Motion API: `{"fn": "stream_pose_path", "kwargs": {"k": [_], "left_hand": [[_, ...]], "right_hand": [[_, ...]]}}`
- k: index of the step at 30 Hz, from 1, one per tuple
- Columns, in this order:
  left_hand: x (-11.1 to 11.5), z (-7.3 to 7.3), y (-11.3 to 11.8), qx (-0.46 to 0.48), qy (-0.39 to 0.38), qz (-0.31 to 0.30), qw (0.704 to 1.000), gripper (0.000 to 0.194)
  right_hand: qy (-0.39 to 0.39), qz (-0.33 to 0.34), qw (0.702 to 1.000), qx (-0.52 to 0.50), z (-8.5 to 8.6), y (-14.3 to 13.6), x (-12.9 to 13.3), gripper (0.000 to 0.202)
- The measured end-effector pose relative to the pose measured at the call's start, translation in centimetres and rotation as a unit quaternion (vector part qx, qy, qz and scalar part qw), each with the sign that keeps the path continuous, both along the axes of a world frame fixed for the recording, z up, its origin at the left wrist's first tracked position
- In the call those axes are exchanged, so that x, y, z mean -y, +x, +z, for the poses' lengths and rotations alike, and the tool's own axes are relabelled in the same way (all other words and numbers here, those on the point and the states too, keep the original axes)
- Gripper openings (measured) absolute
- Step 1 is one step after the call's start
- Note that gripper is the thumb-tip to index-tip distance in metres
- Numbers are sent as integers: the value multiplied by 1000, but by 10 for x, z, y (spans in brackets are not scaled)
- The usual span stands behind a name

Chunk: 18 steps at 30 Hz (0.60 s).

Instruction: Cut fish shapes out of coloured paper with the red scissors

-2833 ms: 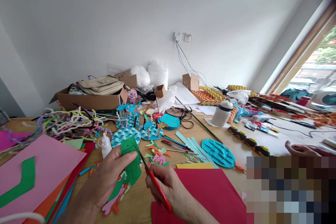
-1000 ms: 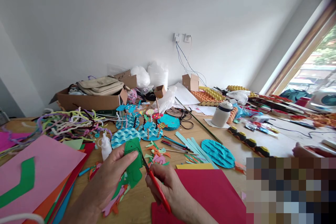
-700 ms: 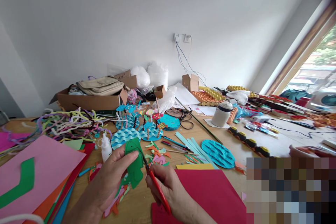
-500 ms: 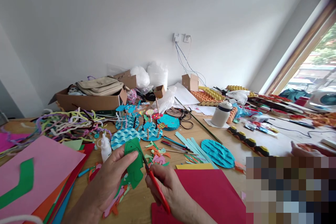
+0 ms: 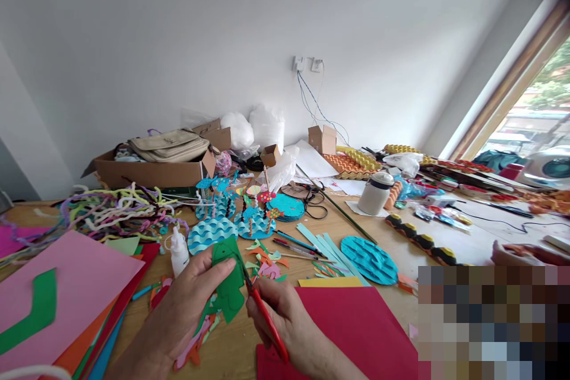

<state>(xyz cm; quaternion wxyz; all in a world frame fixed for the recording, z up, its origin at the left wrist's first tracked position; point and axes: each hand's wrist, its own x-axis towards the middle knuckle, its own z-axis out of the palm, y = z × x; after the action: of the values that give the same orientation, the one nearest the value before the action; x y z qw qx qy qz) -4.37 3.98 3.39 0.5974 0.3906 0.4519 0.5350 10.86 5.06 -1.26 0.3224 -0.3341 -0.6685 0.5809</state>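
My left hand [image 5: 189, 294] pinches a piece of green paper [image 5: 229, 291] between thumb and fingers, holding it above the table. Faint drawn lines show on the paper. My right hand [image 5: 282, 312] grips red-handled scissors [image 5: 269, 323], whose blades lie along the paper's right edge. Beneath the hands are colourful paper scraps [image 5: 202, 338]. More paper offcuts [image 5: 267, 261] lie just beyond. Red paper sheets [image 5: 351, 326] spread out under and beside my right forearm.
Left of my hands are stacked coloured sheets [image 5: 84, 285] and a white glue bottle [image 5: 179, 252]. Fuzzy pipe cleaners [image 5: 120, 214] heap behind. Blue wavy discs with paper fish [image 5: 253, 222], pens [image 5: 294, 249] and a white jar [image 5: 375, 195] stand farther back.
The green paper and the scissor blades have shifted very slightly. Both hands keep their hold, and the rest looks the same.
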Motion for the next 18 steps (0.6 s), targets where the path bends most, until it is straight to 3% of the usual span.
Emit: {"fn": "stream_pose_path", "kwargs": {"k": [11, 18], "left_hand": [[2, 3, 3, 62, -21, 1, 998, 13], [-1, -3, -1, 26, -7, 0, 1000, 9]], "right_hand": [[9, -6, 1000, -11, -2, -1, 0, 33], [26, -8, 1000, 4, -2, 0, 0, 33]]}}
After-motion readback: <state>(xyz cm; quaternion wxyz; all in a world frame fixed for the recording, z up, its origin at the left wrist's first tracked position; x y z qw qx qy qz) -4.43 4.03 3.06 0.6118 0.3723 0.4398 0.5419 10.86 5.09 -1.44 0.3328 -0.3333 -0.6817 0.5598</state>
